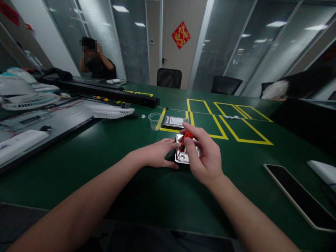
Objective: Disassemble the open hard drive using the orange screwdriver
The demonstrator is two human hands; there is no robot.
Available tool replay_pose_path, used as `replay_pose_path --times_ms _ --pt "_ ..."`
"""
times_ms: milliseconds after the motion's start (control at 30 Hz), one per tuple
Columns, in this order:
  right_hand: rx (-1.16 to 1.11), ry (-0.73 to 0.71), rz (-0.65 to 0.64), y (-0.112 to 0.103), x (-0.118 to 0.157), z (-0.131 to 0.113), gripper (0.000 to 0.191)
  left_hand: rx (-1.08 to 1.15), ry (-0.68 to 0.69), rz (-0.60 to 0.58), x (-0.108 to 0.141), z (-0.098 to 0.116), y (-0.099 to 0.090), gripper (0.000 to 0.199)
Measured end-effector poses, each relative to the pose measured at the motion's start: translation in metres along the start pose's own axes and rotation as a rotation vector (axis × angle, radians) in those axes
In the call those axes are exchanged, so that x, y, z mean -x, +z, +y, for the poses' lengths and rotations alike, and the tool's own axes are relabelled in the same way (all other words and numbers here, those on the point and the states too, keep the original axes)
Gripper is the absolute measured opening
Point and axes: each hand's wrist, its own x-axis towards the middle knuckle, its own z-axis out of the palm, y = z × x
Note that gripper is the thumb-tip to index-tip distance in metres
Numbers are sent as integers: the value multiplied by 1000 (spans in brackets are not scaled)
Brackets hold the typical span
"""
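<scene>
A silver hard drive lies on the green table in front of me, partly covered by my hands. My right hand is closed around a red and black screwdriver, its shaft slanting down to the drive's left edge. My left hand steadies the same drive from the left, thumb and fingers against its side. Just beyond them lies a second hard drive with a white label. A clear plastic cup stands to that drive's left.
Yellow tape rectangles mark the green table. A phone-like dark slab lies at the right. White fan parts and a long black bar occupy the left. A person sits across the table.
</scene>
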Motion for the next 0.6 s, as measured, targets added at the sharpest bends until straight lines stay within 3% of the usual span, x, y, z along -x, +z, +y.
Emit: replay_pose_path --times_ms 267,433,600 --pt "51 -17 56 2 -1 3 14 25 -23 4 1 6 -4 98" --pt "7 13 -5 3 2 3 29 18 4 -1 1 5 -3 96" --pt "-98 38 -34 0 4 3 45 3 17 13 1 0 0 107"
